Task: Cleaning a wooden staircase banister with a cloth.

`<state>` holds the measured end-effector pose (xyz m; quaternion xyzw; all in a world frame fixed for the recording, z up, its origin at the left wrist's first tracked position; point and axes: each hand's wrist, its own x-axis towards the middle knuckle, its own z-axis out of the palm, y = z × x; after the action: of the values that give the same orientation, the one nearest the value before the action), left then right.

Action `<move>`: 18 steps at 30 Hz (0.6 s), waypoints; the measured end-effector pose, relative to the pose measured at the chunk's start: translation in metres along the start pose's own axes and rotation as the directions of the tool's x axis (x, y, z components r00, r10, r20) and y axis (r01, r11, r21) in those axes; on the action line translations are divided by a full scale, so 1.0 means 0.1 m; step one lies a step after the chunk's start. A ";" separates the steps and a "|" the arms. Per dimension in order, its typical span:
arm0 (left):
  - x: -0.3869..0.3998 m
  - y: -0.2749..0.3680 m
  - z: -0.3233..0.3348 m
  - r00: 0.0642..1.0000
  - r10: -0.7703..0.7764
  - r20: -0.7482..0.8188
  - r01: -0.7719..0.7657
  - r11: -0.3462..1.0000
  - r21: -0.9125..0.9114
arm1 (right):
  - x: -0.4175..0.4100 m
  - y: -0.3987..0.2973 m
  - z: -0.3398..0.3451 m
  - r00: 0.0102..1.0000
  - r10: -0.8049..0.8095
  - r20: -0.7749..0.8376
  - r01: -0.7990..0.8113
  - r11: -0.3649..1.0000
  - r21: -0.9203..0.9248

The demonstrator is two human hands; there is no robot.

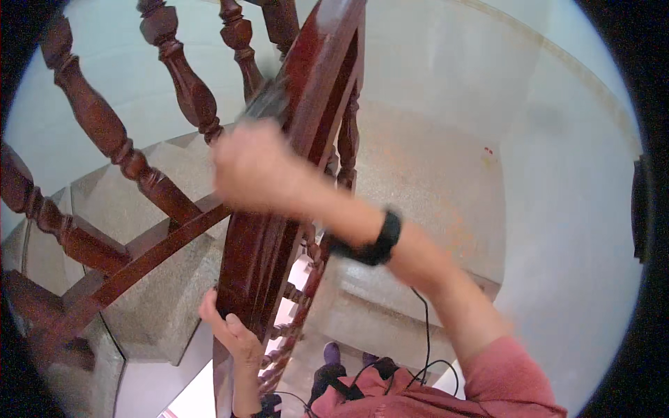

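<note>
My right hand point(251, 167) reaches across the dark red wooden newel post and handrail point(313, 99) of a staircase. Its fingers are closed on a blurred, dark grey thing, possibly a brush or cloth point(269, 102), which lies against the handrail's side; what it is cannot be told for certain. A black band point(391, 236) is around that wrist. Lower down, my left hand point(232, 329) rests against the lower part of the wooden rail, thumb and fingers spread around its edge.
Turned wooden balusters point(94, 115) rise from a curved wooden base rail point(151, 248) at the left, beside stone steps point(151, 298). A speckled landing point(423, 177) and a pale wall point(564, 198) lie at the right. Black cables point(427, 329) hang near my body.
</note>
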<state>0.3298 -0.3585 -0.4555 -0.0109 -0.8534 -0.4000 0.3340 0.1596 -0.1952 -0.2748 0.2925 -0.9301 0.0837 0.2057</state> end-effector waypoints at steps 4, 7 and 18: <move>-0.04 0.07 0.11 0.892 -0.430 -0.137 0.286 0.773 -0.566 | -0.82 -1.09 0.97 0.878 -0.456 -0.149 0.479 0.814 0.329; -0.09 0.08 -0.23 0.883 -0.458 -0.105 0.330 0.764 -0.555 | -1.22 -1.26 1.16 0.861 -0.280 -0.425 0.463 0.778 0.425; 0.07 0.26 -0.15 0.985 -0.056 0.161 0.051 0.998 0.039 | -2.00 -0.43 1.51 0.934 0.147 -0.325 0.186 0.578 0.795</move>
<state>0.3400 -0.3526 -0.4270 -0.0147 -0.8846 -0.3916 0.2527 0.2827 -0.1701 -0.4958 0.3439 -0.7298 0.5507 0.2140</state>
